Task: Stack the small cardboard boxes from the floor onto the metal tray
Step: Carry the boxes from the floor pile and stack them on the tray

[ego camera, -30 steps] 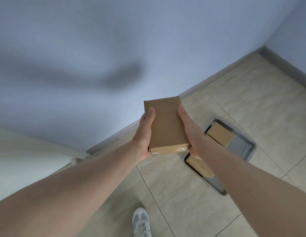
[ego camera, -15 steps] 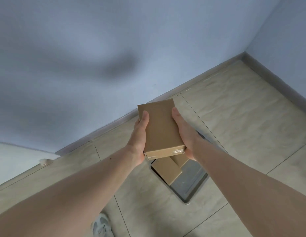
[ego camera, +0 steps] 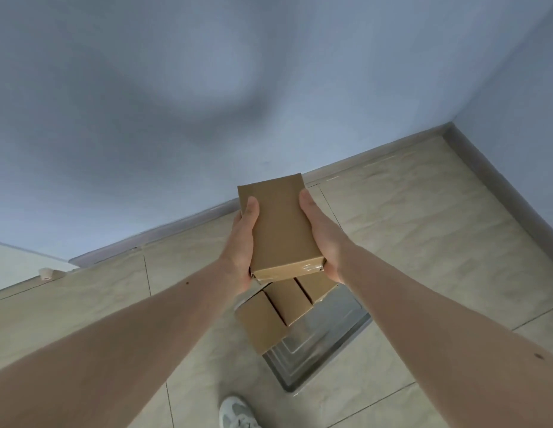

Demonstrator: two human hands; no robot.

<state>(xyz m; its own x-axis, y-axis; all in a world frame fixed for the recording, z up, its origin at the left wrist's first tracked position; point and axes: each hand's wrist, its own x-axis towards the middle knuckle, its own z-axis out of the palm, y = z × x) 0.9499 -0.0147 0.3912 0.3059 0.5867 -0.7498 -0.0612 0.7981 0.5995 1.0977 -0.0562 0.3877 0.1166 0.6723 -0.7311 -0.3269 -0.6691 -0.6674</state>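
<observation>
Legible text, labels, brands, numbers, signs: none, the held cardboard box [ego camera: 279,223] at frame centre showing plain brown faces with clear tape only, and the boxes on the metal tray [ego camera: 324,344] below it likewise unmarked.

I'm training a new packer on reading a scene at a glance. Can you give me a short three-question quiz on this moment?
1. True or false: the held box is gripped by one hand only.
2. How many boxes show on the tray below? A) one B) three C) five
3. Fill in: the tray sits on the ____ floor.

Key:
1. False: the left hand and the right hand each clasp a long side.
2. B: the near box, the middle box and the far box lie side by side.
3. tiled
</observation>
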